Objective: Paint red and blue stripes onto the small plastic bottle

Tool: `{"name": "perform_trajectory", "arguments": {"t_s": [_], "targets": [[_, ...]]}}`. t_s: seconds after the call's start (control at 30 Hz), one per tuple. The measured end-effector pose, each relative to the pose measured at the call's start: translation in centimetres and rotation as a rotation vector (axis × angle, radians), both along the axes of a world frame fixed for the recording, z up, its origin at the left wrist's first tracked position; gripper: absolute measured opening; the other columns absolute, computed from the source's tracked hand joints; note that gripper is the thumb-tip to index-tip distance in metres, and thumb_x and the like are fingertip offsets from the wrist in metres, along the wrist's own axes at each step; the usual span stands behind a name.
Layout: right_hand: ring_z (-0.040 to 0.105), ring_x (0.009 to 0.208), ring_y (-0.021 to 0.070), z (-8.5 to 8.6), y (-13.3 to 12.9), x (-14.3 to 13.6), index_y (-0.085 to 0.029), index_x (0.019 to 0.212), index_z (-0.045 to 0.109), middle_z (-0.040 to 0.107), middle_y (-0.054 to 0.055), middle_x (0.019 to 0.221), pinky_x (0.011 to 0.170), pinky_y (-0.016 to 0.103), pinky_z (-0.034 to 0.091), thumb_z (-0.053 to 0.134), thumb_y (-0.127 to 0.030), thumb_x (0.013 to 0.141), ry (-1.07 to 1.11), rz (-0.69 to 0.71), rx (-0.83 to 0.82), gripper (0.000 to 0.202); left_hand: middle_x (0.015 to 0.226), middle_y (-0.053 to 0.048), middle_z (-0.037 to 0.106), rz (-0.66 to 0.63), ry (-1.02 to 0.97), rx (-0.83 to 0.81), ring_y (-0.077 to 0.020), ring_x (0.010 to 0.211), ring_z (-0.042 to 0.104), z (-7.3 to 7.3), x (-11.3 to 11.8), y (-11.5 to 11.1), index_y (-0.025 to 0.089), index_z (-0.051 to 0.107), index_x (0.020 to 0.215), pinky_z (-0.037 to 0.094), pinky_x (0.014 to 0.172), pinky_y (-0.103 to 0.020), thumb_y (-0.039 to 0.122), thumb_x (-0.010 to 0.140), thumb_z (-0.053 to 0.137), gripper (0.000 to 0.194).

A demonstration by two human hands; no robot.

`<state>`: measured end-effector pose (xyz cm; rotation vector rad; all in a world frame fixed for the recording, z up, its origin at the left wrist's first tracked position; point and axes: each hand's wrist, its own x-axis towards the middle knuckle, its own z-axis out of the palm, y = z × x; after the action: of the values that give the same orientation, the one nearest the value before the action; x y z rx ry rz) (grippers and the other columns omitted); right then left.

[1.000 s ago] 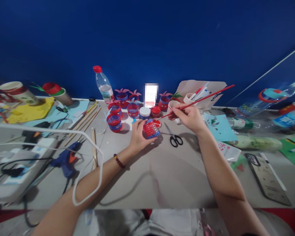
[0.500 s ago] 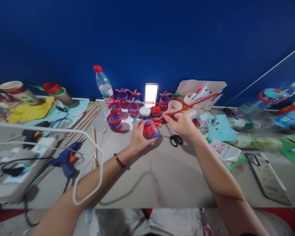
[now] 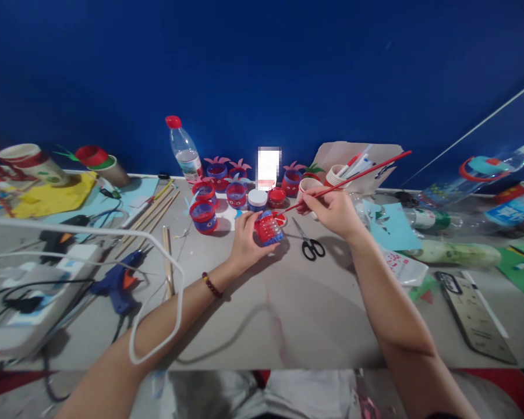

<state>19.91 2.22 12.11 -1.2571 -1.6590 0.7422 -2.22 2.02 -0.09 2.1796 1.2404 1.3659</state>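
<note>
The right hand [image 3: 334, 210] has drawn back up and to the right since half a second ago, when its fingers were close over the clear plastic cup [image 3: 268, 228]; it is again much as it was a second ago. Its fingers pinch the red brush [image 3: 367, 173], whose tip points down at the cup's upper edge; whether it touches cannot be told. The left hand [image 3: 244, 235] has scarcely moved, its fingers curved around the cup, which is tilted, painted red and blue, and held in front of the white-lidded jar [image 3: 257, 201].

The grey bench [image 3: 323, 314] ends in a straight front edge before the person's lap, and its widest open stretch lies between the forearms. Room is tighter beyond: scissors [image 3: 313, 249] lie just right of the cup, decorated cups [image 3: 205, 217] crowd toward the blue wall [image 3: 262, 75], and a white cable [image 3: 70, 227] loops across the left forearm. A phone [image 3: 475, 317] lies near the front edge at right.

A white packet [image 3: 404, 266] bears red characters, and a bottle [image 3: 513, 209] has white ones on its blue label; both are too blurred to read. The cardboard [image 3: 358, 151] carries dark marks, also illegible.
</note>
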Motion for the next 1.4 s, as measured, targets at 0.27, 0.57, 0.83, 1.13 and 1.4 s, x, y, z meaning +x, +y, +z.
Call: {"name": "perform_trajectory", "arguments": {"t_s": [0.27, 0.57, 0.83, 1.13, 1.4], "targets": [[0.073, 0.083, 0.0239, -0.7, -0.3, -1.0, -0.020, 0.079, 0.073, 0.075, 0.009, 0.096, 0.083, 0.045, 0.063, 0.062, -0.043, 0.091, -0.072, 0.099, 0.042, 0.029, 0.129, -0.011, 0.048, -0.017, -0.009, -0.012, -0.0311, 0.124, 0.051, 0.0, 0.1, 0.0, 0.025, 0.045, 0.135, 0.046, 0.108, -0.052, 0.044, 0.066, 0.087, 0.084], [0.072, 0.080, 0.0275, 0.3, -0.6, -0.6, -0.019, 0.077, 0.072, 0.076, 0.011, 0.089, 0.078, 0.047, 0.061, 0.061, -0.042, 0.091, -0.180, 0.025, 0.103, 0.029, 0.128, -0.011, 0.050, -0.009, -0.035, 0.030, -0.0301, 0.123, 0.052, 0.3, 0.2, -0.1, 0.023, 0.045, 0.134, 0.047, 0.107, -0.051, 0.038, 0.068, 0.086, 0.079], [0.074, 0.072, 0.0247, 1.2, -0.9, 0.0, -0.017, 0.077, 0.069, 0.075, 0.010, 0.077, 0.071, 0.042, 0.062, 0.062, -0.044, 0.090, -0.126, -0.030, 0.094, 0.031, 0.126, -0.010, 0.051, -0.005, -0.032, 0.009, -0.0301, 0.120, 0.054, 0.4, 0.2, -0.1, 0.024, 0.046, 0.133, 0.048, 0.104, -0.051, 0.040, 0.067, 0.086, 0.079], [0.072, 0.079, 0.0233, 0.0, -0.6, -0.4, -0.017, 0.079, 0.070, 0.075, 0.010, 0.087, 0.071, 0.039, 0.062, 0.061, -0.040, 0.092, -0.132, 0.076, 0.129, 0.028, 0.126, -0.010, 0.051, -0.004, -0.018, 0.019, -0.0301, 0.120, 0.053, 0.3, 0.2, -0.1, 0.024, 0.046, 0.134, 0.048, 0.105, -0.052, 0.038, 0.066, 0.086, 0.080], [0.071, 0.083, 0.0252, 0.7, -1.1, -0.6, -0.019, 0.075, 0.070, 0.075, 0.009, 0.085, 0.076, 0.042, 0.060, 0.058, -0.033, 0.093, -0.237, 0.060, 0.189, 0.026, 0.127, -0.010, 0.051, -0.006, -0.006, 0.018, -0.0308, 0.121, 0.053, 0.2, 0.1, -0.1, 0.025, 0.045, 0.135, 0.048, 0.105, -0.052, 0.037, 0.066, 0.086, 0.081]]}}
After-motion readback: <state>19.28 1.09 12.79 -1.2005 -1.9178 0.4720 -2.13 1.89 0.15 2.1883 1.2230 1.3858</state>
